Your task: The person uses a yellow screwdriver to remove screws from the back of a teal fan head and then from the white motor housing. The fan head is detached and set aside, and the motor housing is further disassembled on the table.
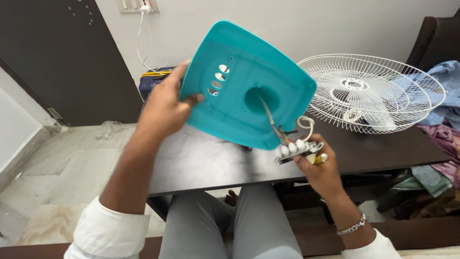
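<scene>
Left hand [165, 108] grips the teal plastic fan base cover [247, 84] by its left edge, thumb on the near face beside the row of oval holes, fingers wrapped behind. Cover's held up tilted above the dark surface [201, 160], not touching it. Wires [273, 122] run out thru the round centre hole, down to the switch block [298, 149] w/ its white push buttons. Right hand [322, 173] has that block pinched between thumb & fingertips, just below the cover's lower right corner, over the surface's front edge. Ring on one finger, chain bracelet at the wrist.

On the surface to the right: white wire fan guard [373, 91] lying flat, well apart from both hands. Crumpled clothes [443, 96] heaped past it. Back left, a white charger cable [141, 43] hangs from a wall socket. Person's seated, grey trousers under the surface.
</scene>
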